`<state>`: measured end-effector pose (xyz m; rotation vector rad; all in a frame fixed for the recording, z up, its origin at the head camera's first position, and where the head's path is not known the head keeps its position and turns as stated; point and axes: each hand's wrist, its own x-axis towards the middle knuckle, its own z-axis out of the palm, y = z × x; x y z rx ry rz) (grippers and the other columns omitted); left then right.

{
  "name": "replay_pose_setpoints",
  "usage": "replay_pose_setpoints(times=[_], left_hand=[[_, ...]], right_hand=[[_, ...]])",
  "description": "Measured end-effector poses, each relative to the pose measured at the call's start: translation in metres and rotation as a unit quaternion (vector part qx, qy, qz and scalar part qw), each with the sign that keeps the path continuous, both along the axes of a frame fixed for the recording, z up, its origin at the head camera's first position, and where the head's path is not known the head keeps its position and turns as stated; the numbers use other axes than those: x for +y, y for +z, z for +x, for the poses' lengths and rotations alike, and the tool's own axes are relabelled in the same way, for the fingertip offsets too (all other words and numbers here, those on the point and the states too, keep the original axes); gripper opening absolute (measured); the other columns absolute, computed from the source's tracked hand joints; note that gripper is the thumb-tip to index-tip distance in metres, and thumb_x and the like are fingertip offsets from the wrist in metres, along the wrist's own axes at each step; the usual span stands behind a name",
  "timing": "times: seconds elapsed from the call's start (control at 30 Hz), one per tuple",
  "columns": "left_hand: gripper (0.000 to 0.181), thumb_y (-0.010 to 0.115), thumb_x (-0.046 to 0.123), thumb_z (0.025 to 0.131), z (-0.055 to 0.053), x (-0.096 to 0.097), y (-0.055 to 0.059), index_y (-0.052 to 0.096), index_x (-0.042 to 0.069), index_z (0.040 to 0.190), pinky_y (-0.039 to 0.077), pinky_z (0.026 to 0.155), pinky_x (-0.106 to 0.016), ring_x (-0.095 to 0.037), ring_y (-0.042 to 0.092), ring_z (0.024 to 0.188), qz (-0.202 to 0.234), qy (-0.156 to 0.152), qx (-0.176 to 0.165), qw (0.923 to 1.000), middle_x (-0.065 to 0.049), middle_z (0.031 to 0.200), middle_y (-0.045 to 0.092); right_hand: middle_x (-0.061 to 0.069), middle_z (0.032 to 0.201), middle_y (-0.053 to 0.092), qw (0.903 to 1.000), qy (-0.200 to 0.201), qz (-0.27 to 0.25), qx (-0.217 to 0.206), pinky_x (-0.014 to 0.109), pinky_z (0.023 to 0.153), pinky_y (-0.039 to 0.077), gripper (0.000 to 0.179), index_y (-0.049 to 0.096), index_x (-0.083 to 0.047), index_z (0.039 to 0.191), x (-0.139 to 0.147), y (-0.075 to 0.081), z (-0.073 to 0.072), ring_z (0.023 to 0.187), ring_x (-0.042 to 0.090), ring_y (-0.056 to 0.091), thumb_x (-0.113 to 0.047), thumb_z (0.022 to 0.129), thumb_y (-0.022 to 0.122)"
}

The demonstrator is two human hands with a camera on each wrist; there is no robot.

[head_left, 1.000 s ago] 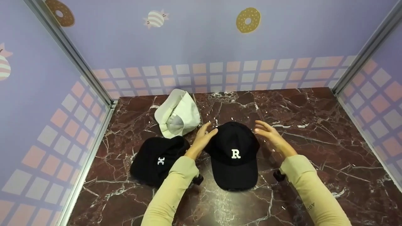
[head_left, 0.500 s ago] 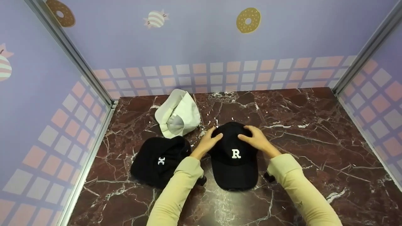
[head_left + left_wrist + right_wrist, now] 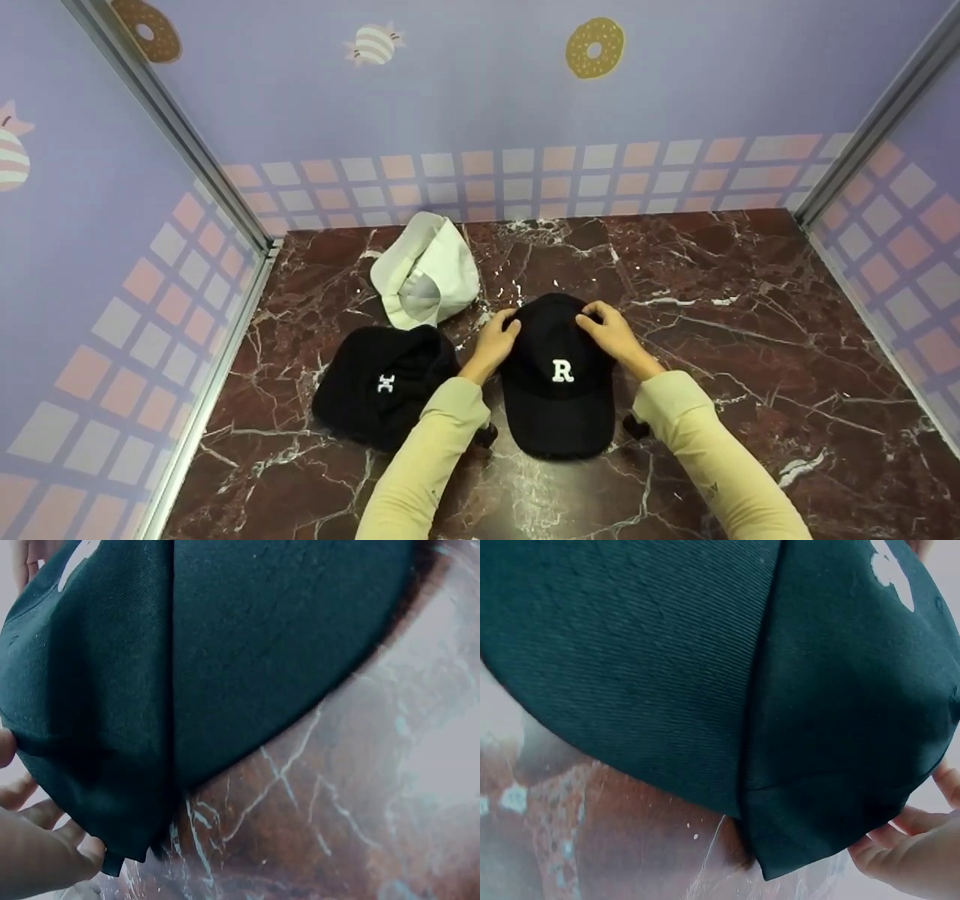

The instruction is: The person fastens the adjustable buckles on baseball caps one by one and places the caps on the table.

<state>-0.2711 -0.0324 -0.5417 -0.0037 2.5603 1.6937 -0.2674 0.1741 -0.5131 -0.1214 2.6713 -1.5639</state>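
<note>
A black baseball cap (image 3: 559,420) with a white letter R faces the person, its brim toward the front. On its left side the left hand (image 3: 491,346) holds the crown, thumb on top. The right hand (image 3: 615,341) grips the opposite side the same way. In the left wrist view, the left fingers (image 3: 45,814) lie along the cap's lower edge, partly tucked under it. At the crown's edge in the right wrist view, the right fingers (image 3: 900,840) also reach beneath the fabric.
A second black cap (image 3: 360,375) with a white emblem lies on its side, beside the left forearm. Behind it sits a white cap (image 3: 450,266), its inside partly showing. Patterned panels (image 3: 480,90) wall the red marble tabletop (image 3: 750,315) at the back and sides.
Both hands have come in from beside the black R cap and now hold its crown; the right hand moved left. The cap has shifted only slightly. The other two caps stay put.
</note>
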Motion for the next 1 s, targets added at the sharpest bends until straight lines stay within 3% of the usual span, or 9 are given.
replay_pose_setpoints(times=[0.13, 0.17, 0.3, 0.4, 0.43, 0.53, 0.67, 0.77, 1.0], left_hand=[[0.028, 0.050, 0.020, 0.088, -0.002, 0.002, -0.008, 0.058, 0.007, 0.112, 0.037, 0.095, -0.033, -0.022, 0.050, 0.112, -0.026, 0.017, 0.038, 0.9988, -0.009, 0.116, 0.058], [0.027, 0.051, 0.024, 0.088, -0.007, 0.001, -0.021, 0.060, 0.009, 0.109, 0.039, 0.092, -0.030, -0.020, 0.053, 0.108, -0.035, 0.022, 0.062, 0.9972, -0.006, 0.112, 0.060], [0.023, 0.054, 0.017, 0.086, -0.002, 0.003, -0.013, 0.061, 0.006, 0.104, 0.039, 0.092, -0.032, -0.022, 0.054, 0.105, -0.056, 0.044, 0.062, 0.9956, -0.009, 0.108, 0.062], [0.022, 0.057, 0.020, 0.084, -0.017, 0.000, -0.042, 0.062, 0.009, 0.103, 0.039, 0.090, -0.029, -0.019, 0.055, 0.102, -0.054, 0.053, 0.072, 0.9945, -0.007, 0.105, 0.063], [0.022, 0.058, 0.021, 0.083, -0.030, 0.000, -0.064, 0.062, 0.010, 0.102, 0.040, 0.088, -0.028, -0.018, 0.056, 0.100, -0.065, 0.059, 0.082, 0.9928, -0.006, 0.104, 0.063], [0.018, 0.058, 0.028, 0.083, -0.069, -0.005, -0.135, 0.064, 0.018, 0.096, 0.041, 0.082, -0.026, -0.014, 0.057, 0.094, -0.077, 0.067, 0.114, 0.9881, 0.001, 0.098, 0.064], [0.013, 0.052, 0.039, 0.085, -0.098, -0.009, -0.186, 0.060, 0.029, 0.088, 0.041, 0.076, -0.027, -0.009, 0.054, 0.086, -0.069, 0.059, 0.118, 0.9888, 0.010, 0.091, 0.061], [0.012, 0.049, 0.034, 0.088, -0.099, -0.010, -0.181, 0.057, 0.025, 0.086, 0.039, 0.072, -0.026, -0.011, 0.051, 0.082, -0.040, 0.041, 0.116, 0.9916, 0.007, 0.088, 0.058], [0.017, 0.046, 0.023, 0.089, -0.053, -0.010, -0.091, 0.056, 0.010, 0.086, 0.037, 0.074, -0.026, -0.013, 0.048, 0.082, 0.116, -0.027, 0.072, 0.9902, -0.001, 0.085, 0.053]], right_hand=[[0.012, 0.089, 0.051, 0.9988, -0.003, -0.047, -0.011, 0.032, 0.083, 0.033, 0.005, 0.049, 0.002, 0.082, -0.001, -0.002, 0.000, 0.090, 0.024, 0.046, -0.002, 0.082, 0.053], [0.011, 0.087, 0.050, 0.9984, 0.001, -0.055, -0.014, 0.031, 0.081, 0.033, 0.005, 0.048, 0.000, 0.080, -0.001, -0.003, 0.000, 0.089, 0.023, 0.045, 0.000, 0.081, 0.052], [0.020, 0.108, 0.053, 0.9956, 0.022, -0.088, -0.025, 0.038, 0.095, 0.032, 0.010, 0.043, -0.001, 0.076, 0.001, -0.005, 0.000, 0.110, 0.030, 0.045, 0.003, 0.080, 0.050], [0.030, 0.130, 0.038, 0.9931, 0.043, -0.106, -0.025, 0.045, 0.104, 0.021, 0.010, 0.039, 0.002, 0.077, 0.002, -0.004, 0.001, 0.127, 0.038, 0.028, 0.004, 0.082, 0.048], [0.029, 0.129, 0.039, 0.9926, 0.049, -0.109, -0.023, 0.042, 0.103, 0.022, 0.010, 0.039, 0.003, 0.078, 0.002, -0.004, 0.002, 0.127, 0.038, 0.029, 0.004, 0.082, 0.048], [0.021, 0.105, 0.053, 0.9920, 0.064, -0.108, -0.014, 0.028, 0.089, 0.032, 0.008, 0.041, 0.005, 0.079, 0.005, -0.001, 0.004, 0.108, 0.028, 0.047, 0.006, 0.082, 0.049], [0.004, 0.074, 0.042, 0.9905, 0.098, -0.095, 0.011, 0.019, 0.065, 0.031, 0.006, 0.043, 0.010, 0.080, 0.007, 0.014, 0.011, 0.070, 0.012, 0.041, 0.009, 0.080, 0.049], [0.001, 0.071, 0.039, 0.9876, 0.129, -0.086, 0.022, 0.018, 0.061, 0.031, 0.008, 0.041, 0.013, 0.081, 0.007, 0.029, 0.016, 0.062, 0.005, 0.038, 0.009, 0.080, 0.048], [0.006, 0.078, 0.043, 0.9847, 0.158, -0.072, 0.021, 0.019, 0.062, 0.035, 0.007, 0.043, 0.012, 0.084, 0.014, 0.038, 0.017, 0.066, 0.006, 0.043, 0.009, 0.081, 0.048]])
